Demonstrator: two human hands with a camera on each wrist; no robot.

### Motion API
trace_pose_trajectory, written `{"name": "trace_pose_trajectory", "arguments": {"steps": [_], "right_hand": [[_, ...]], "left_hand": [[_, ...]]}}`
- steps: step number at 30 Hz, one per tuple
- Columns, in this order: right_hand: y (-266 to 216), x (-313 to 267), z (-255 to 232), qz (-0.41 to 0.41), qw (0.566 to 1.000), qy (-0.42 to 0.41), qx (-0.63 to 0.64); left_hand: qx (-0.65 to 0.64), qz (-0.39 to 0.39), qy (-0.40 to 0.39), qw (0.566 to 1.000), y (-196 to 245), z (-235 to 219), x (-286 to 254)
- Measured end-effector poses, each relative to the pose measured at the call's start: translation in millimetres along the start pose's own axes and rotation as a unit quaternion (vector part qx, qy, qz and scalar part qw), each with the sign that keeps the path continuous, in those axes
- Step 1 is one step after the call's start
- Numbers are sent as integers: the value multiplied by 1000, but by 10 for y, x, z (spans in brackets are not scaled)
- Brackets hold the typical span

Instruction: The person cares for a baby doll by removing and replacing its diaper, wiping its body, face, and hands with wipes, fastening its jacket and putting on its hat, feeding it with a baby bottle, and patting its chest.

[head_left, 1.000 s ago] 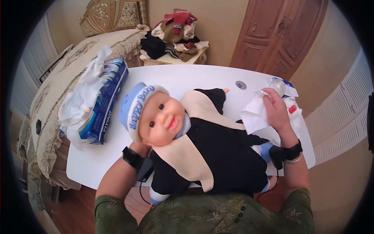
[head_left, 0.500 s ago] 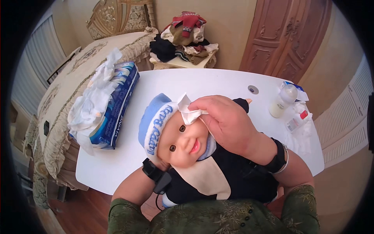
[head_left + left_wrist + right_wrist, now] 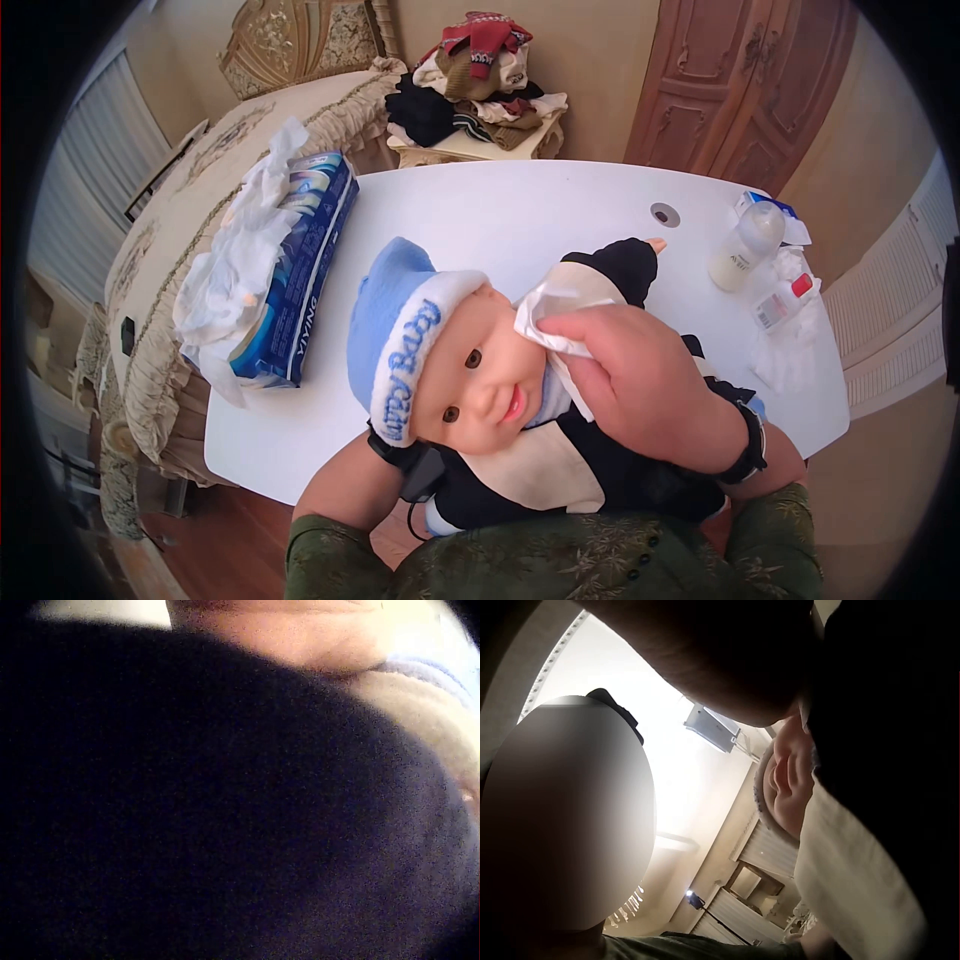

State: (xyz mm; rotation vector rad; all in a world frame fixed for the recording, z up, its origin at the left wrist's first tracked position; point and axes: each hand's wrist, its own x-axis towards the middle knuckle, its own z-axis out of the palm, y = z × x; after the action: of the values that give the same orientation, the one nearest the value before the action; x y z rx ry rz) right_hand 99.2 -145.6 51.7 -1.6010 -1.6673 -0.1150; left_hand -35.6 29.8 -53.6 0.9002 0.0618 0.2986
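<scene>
A baby doll [image 3: 490,375] in a blue and white knitted hat [image 3: 395,335] lies on its back, dressed in a black top with a cream collar [image 3: 535,465]. My right hand [image 3: 640,380] pinches a crumpled white wipe [image 3: 560,312] between thumb and fingers, at the side of the doll's cheek and neck. My left forearm reaches under the doll's head, which hides that hand in the head view. Bare skin of the left hand [image 3: 277,634] shows along the top of the left wrist view, where dark cloth fills most of the picture.
A blue wipes pack [image 3: 315,260] with wipes pulled out lies on the left of the white table [image 3: 480,200]. At the right stand a baby bottle [image 3: 748,245] and a small red-capped bottle [image 3: 785,303]. Piled clothes [image 3: 480,85] sit on a stand behind.
My right hand has brought the wipe from the table's right side to the doll's forehead, then down to its cheek and neck. My left arm stays beneath the head.
</scene>
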Motion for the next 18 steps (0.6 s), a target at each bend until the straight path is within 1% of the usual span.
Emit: {"name": "trace_pose_trajectory", "arguments": {"steps": [1, 2, 5, 7, 8, 10, 11, 13, 14, 16, 17, 18], "right_hand": [[-22, -29, -13, -6, 1000, -2, -6], [-53, -61, -25, -4, 1000, 1, -3], [-135, -142, -57, -18, 1000, -9, -10], [-156, -180, -54, -48, 999, -9, -24], [-149, -196, -32, -45, 999, -6, -21], [-128, -221, 16, -107, 993, 10, -38], [-130, -226, 25, -105, 994, 12, -37], [-146, -230, 26, -137, 989, 6, -56], [-148, -230, 17, -136, 989, 8, -54], [-142, -223, -20, -178, 982, -30, -57], [-132, -219, -41, -176, 982, -26, -56], [-114, -212, -70, -195, 978, -56, -46]], "left_hand": [[-4, -21, 1, 1000, -48, -66, 10], [-1, -25, 1, 1000, -29, -60, 5], [22, -43, 15, 999, 71, 47, -49], [20, -21, 9, 1000, 95, 162, -131], [23, -25, 9, 999, 60, 130, -152], [-58, 0, 94, 994, -16, 37, -167], [-56, -3, 95, 994, 17, 80, -154], [-29, 5, 82, 996, 109, 206, -142], [-15, 9, 75, 997, 170, 296, -133], [13, 17, 61, 998, 253, 423, -118], [17, 15, 61, 998, 264, 453, -113], [93, 28, 75, 992, 272, 479, -105]]}}
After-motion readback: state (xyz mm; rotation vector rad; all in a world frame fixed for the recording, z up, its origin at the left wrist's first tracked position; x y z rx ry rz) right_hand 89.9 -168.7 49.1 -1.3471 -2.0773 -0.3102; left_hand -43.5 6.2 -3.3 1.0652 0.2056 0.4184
